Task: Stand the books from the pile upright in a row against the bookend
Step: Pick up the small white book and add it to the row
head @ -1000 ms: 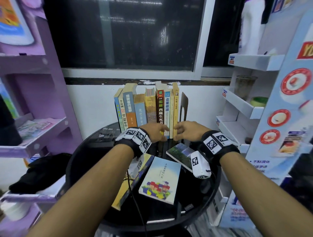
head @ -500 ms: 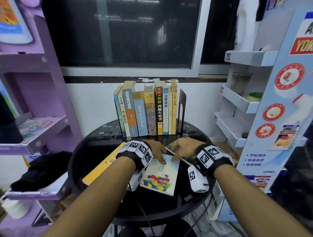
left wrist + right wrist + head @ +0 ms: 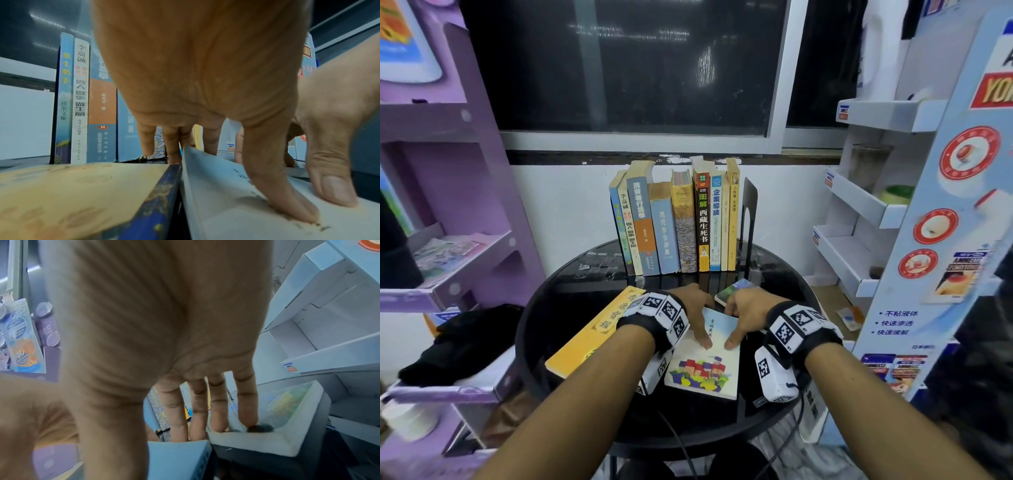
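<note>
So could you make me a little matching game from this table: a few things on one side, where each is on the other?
1. bookend
2. yellow book
3. house-cover book
4. landscape book

a. flat, under both thumbs
b. flat, left of the hands
c. upright, right end of the row
d. flat, beyond the right hand

Pairs: 1-c, 2-b, 3-a, 4-d

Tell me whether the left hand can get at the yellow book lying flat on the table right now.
Probably yes. The yellow book lies uncovered just beside the left hand, nothing on top. But that hand now holds the pale blue book, so it must let go first.
</note>
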A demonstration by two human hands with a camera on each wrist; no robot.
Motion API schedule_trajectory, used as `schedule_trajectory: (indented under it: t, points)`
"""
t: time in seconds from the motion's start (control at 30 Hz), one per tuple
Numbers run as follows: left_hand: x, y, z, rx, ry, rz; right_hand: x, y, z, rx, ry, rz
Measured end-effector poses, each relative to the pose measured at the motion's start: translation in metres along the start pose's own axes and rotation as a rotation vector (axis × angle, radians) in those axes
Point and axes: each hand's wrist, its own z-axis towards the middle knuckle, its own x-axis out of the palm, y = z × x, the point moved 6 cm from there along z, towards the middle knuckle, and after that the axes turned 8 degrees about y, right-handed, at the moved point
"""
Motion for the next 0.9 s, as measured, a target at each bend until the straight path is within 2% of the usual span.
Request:
schedule_trajectory:
  t: [0.27, 0.37, 0.47, 0.7, 0.9]
  points:
    - [-0.003, 0.003, -0.003, 0.029, -0.05, -0.024, -0.006, 0.001, -0.009, -0.027, -0.019, 0.063]
    - [-0.009, 0.012, -0.004, 0.03, -0.087, -0.098, -0.014, 0.0, -0.013, -0.054, -0.022, 0.178]
    - [-0.018, 0.021, -0.006, 0.052, -0.164, -0.229, -0.021, 0.002, -0.017, -0.087, -0.007, 0.398]
    - [-0.041, 0.037, -0.012, 0.123, -0.376, -0.526, -0.039, 0.003, -0.02, -0.216, -0.078, 0.583]
    - [-0.067, 0.039, -0.02, 0.156, -0.565, -0.589, -0.057, -0.002, -0.028, -0.312, -0.177, 0.708]
